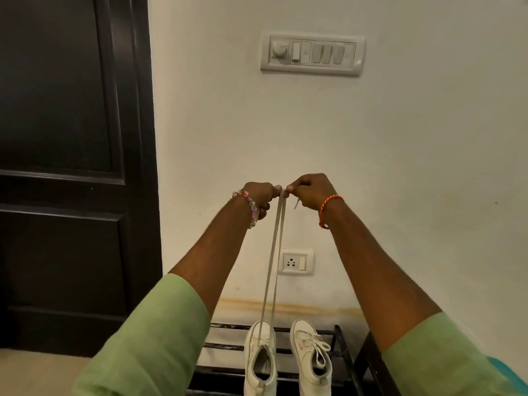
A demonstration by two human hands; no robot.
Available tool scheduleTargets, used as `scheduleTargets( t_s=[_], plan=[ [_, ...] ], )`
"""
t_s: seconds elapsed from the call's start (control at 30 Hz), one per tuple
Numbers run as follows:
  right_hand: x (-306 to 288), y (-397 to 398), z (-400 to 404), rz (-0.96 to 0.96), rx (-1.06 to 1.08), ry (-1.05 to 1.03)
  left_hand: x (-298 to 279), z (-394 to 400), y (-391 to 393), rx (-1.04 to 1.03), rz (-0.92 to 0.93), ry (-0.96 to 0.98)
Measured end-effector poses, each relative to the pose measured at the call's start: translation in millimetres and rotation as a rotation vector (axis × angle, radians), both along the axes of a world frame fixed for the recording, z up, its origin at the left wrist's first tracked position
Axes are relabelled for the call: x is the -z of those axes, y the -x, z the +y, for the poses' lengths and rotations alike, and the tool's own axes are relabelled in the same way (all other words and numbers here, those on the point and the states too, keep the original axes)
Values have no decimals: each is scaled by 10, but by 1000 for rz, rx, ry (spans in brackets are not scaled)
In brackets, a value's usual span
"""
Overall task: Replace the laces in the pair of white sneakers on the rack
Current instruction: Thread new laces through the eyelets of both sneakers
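The lace (pixel 275 252) runs as two pale strands from the left sneaker (pixel 260 358) at the bottom centre of the frame up to the middle, where both hands meet and pinch its ends. The left hand (pixel 258 197), wearing a beaded bracelet (pixel 253 208), grips one end between thumb and curled fingers; the right hand (pixel 310 191), wearing an orange thread band (pixel 328 210), pinches the other, with a short tip poking out below its fingers. The strands look taut and even, so I judge the ends are being matched after threading the lowest eyelets. The main risk is a pinch slipping: one end would drop and the lace could slide through the eyelets and come out uneven. Pulling too hard upward could lift or tip the sneaker off the bars of the dark rack (pixel 340 335), since only its own weight holds it there. It could also knock the right sneaker (pixel 310 355), which stands just beside it with its lace tied in a bow. Whether the raised lace is the new one I cannot tell.
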State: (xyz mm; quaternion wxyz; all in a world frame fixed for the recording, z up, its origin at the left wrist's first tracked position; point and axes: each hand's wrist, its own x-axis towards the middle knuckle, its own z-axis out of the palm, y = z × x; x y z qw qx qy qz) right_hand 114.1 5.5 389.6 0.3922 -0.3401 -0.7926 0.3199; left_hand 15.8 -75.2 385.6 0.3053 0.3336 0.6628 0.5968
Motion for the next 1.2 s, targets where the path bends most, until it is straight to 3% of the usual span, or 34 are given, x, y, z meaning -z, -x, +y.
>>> scheduleTargets(
  t_s=[0.2,0.37,0.47,0.53,0.57,0.6,0.67,0.73,0.8,0.83,0.97,1.03,1.1,1.2],
  plan=[
    [282,35,92,433,59,380,311,118,49,-173,-130,-160],
    [494,42,104,956,-176,950,618,116,165,-137,-697,-309],
    [593,78,138,1179,-178,1042,728,82,187,-106,-921,-525],
    [645,108,192,1067,-86,895,779,104,224,-181,-837,-543],
    [672,118,237,934,-20,740,813,125,265,-228,-700,-521],
    [713,122,299,772,52,542,856,137,321,-291,-464,-479],
    [821,91,372,417,144,54,986,128,433,-399,280,-395],
    [960,45,375,12,80,-407,1128,80,483,-286,880,-334],
    [1116,-12,361,-392,52,-733,1244,23,533,-95,1217,-183],
    [1173,-55,387,-505,60,-846,1285,-7,566,-33,1330,-78],
    [1415,-338,578,-719,93,-931,1533,-195,807,76,1526,233],
    [1547,-455,697,-729,103,-903,1695,-274,914,27,1556,266],
    [1702,-491,762,-651,123,-874,1843,-341,957,-72,1398,199],
    [1895,-418,732,-387,196,-767,1977,-357,883,-132,861,97]
  ],
)
